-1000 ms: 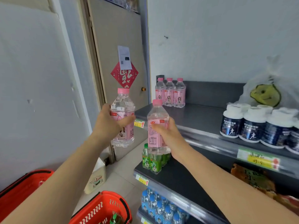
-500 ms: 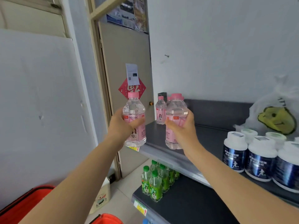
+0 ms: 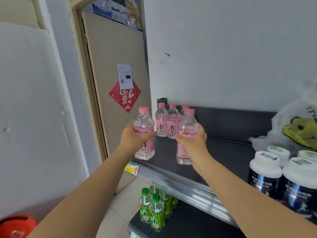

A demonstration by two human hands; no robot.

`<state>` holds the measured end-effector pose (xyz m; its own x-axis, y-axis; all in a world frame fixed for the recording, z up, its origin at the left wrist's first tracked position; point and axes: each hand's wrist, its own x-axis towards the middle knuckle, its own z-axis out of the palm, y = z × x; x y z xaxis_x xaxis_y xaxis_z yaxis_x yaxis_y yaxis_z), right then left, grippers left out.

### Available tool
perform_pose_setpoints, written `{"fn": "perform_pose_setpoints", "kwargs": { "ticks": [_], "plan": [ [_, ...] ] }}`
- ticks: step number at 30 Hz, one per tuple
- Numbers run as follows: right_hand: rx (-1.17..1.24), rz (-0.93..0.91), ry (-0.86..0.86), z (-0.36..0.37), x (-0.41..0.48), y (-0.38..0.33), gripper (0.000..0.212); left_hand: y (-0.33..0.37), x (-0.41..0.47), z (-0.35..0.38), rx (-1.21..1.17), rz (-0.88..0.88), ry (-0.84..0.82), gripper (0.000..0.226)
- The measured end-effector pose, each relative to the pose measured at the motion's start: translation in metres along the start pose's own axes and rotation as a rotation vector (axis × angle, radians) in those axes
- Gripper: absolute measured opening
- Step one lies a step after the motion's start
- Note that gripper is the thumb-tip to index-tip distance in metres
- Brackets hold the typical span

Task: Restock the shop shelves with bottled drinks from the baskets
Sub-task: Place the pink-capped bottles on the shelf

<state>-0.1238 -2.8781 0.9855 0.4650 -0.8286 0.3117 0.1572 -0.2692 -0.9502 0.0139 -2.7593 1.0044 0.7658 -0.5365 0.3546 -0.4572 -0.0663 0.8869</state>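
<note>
Both arms extended further over top shelf (image 3: 223,152) since last frame. I note left hand (image 3: 131,138) wrapped round left bottle (image 3: 143,124), right hand (image 3: 194,142) round right bottle (image 3: 187,123), both upright.

Top shelf (image 3: 223,146): three bottles (image 3: 169,122) at the back left corner, jars (image 3: 277,176) at front right, bag (image 3: 295,127) behind the jars. Left grip (image 3: 132,138) holds the left bottle (image 3: 144,134) at the shelf's front left corner and right grip (image 3: 193,141) holds the right bottle (image 3: 187,133) beside it, both before the three; shelf contact unclear. Lower shelf (image 3: 188,224) below carries small bottles (image 3: 154,208) at its left end, with a basket (image 3: 17,225) far left, well apart.
</note>
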Motion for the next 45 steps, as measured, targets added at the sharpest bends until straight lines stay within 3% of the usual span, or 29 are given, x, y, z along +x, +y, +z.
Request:
{"fn": "perform_pose_setpoints", "kwargs": {
  "ticks": [4,19,22,26,32,45],
  "plan": [
    [-0.043,0.012,-0.012,0.018,0.019,0.008,0.077,-0.020,0.029,0.000,0.002,-0.005,-0.048,0.046],
    [-0.112,0.054,0.039,0.034,0.065,0.034,0.093,-0.064,0.126,0.044,-0.107,-0.062,-0.278,0.074],
    [-0.116,0.064,0.032,0.038,0.068,0.035,0.095,-0.068,0.135,0.045,-0.005,-0.064,-0.238,0.101],
    [-0.134,0.083,0.013,0.039,0.070,0.035,0.094,-0.074,0.136,0.045,0.202,-0.052,-0.191,0.109],
    [-0.156,0.131,-0.055,0.035,0.073,0.039,0.095,-0.081,0.139,0.046,0.217,-0.031,-0.205,0.070],
    [-0.155,0.137,-0.076,0.034,0.082,0.048,0.094,-0.085,0.149,0.054,0.204,-0.012,-0.205,0.062]
  ]
}}
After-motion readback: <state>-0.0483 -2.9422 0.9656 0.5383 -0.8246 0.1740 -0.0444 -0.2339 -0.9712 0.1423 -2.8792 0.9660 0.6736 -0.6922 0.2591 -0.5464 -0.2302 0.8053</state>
